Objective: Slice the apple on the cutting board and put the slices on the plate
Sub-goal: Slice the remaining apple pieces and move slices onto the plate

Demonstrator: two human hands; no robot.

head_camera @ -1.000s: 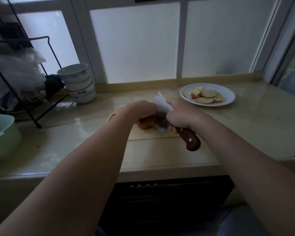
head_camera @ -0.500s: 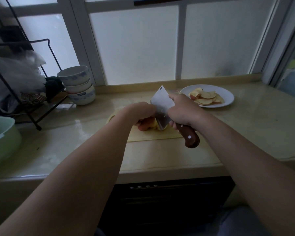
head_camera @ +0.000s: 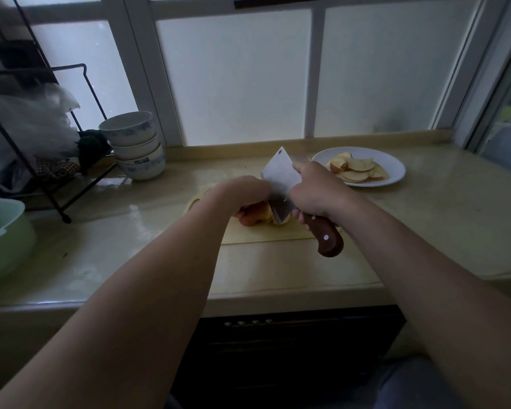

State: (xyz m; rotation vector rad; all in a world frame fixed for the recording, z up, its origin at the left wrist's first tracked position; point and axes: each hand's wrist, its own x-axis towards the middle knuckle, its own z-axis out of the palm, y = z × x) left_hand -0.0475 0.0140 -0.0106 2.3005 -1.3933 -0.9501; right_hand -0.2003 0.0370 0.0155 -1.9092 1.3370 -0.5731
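Note:
A piece of red apple lies on the pale cutting board in the middle of the counter. My left hand grips the apple from above and hides most of it. My right hand holds a cleaver by its brown wooden handle. The blade's far end is tilted up and its near edge sits at the apple's right side, where a pale slice shows. A white plate with several apple slices stands at the back right.
A stack of white bowls stands at the back left beside a black wire rack with bags. A green basin sits at the left edge. The counter's front edge runs above a dark cabinet.
The cleaver's far end has lifted from its lower position over the apple and now points up toward the window. My left hand has stayed on the apple.

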